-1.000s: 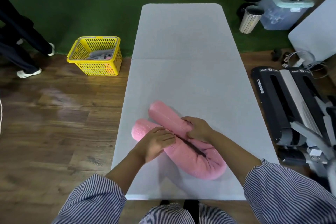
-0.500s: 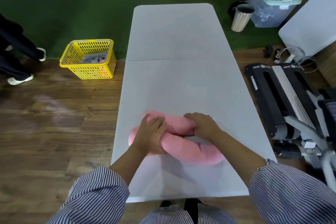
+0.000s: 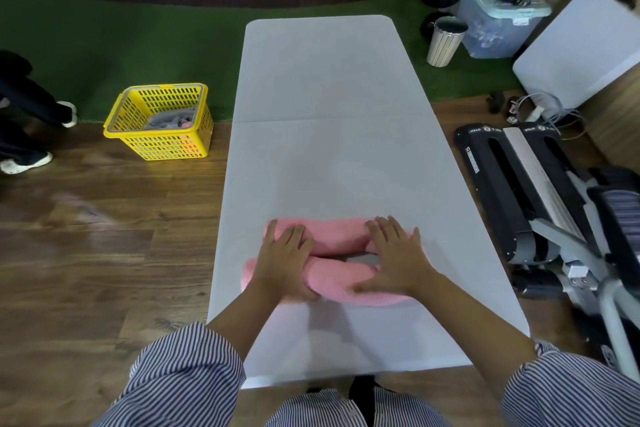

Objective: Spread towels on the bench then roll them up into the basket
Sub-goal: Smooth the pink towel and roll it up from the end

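Observation:
A rolled pink towel (image 3: pixel 337 242), doubled over into two side-by-side lengths, lies across the near part of the white bench (image 3: pixel 329 135). My left hand (image 3: pixel 285 258) rests on its left end with fingers laid over both lengths. My right hand (image 3: pixel 398 258) presses flat on the right end, fingers straight and spread. A yellow basket (image 3: pixel 161 146) stands on the floor left of the bench and holds grey cloth with a bit of pink.
A person's legs and white shoes (image 3: pixel 26 163) are at the far left. Black exercise equipment (image 3: pixel 530 204) sits close along the bench's right side. A striped bin (image 3: pixel 445 42) and a plastic storage box (image 3: pixel 498 24) stand at the back right.
The two lengths of the pink roll have been turned from a slanted V to lie straight across the bench. My right hand went from gripping the towel to pressing flat on it.

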